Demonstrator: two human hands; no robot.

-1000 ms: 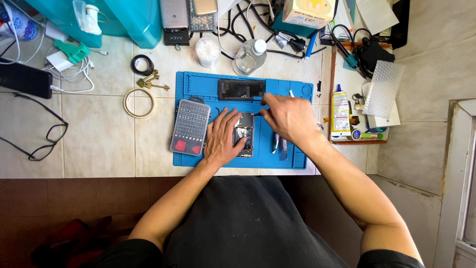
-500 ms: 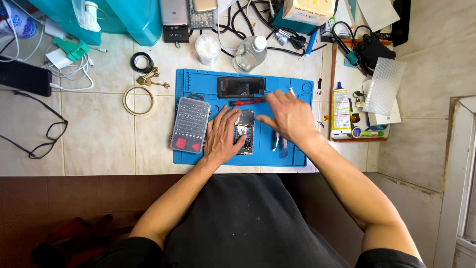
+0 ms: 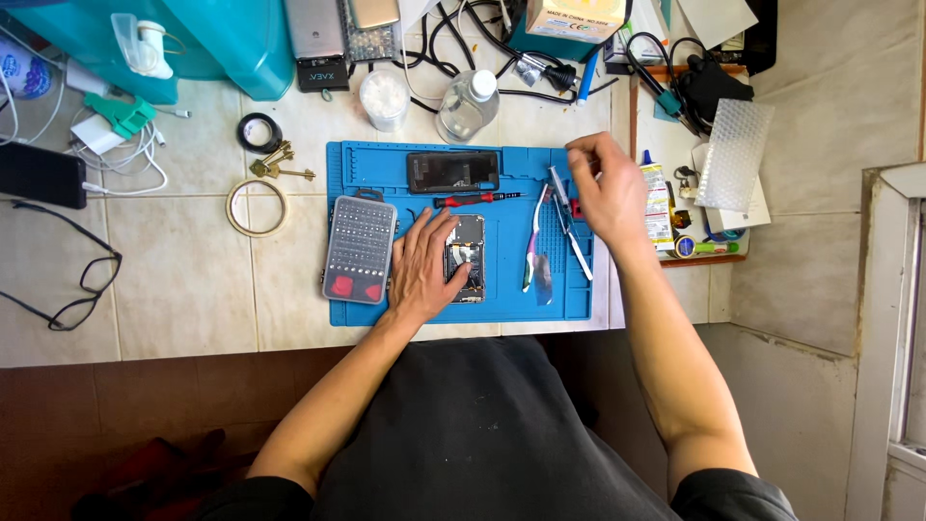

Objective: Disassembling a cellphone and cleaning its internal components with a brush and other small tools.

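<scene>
A blue work mat (image 3: 502, 289) lies on the tiled counter. On it is an opened phone (image 3: 470, 256) with its insides showing. My left hand (image 3: 424, 265) rests on the phone's left side and holds it down with spread fingers. My right hand (image 3: 603, 188) hovers at the mat's right edge, its fingers bent over the top of metal tweezers (image 3: 576, 241). I cannot tell whether it holds anything. A red-handled screwdriver (image 3: 477, 200) lies loose on the mat above the phone. A dark phone screen (image 3: 453, 171) lies at the mat's top.
A grey screwdriver bit case (image 3: 359, 249) sits on the mat's left. A tape ring (image 3: 257, 207), keys (image 3: 280, 166) and eyeglasses (image 3: 68, 289) lie to the left. A clear bottle (image 3: 467, 104), a jar (image 3: 384, 98) and cables are behind. A tray of small tools (image 3: 690, 217) stands on the right.
My right hand has laid the screwdriver down on the mat and moved right, from the phone to the tweezers at the mat's edge. My left hand has stayed on the phone.
</scene>
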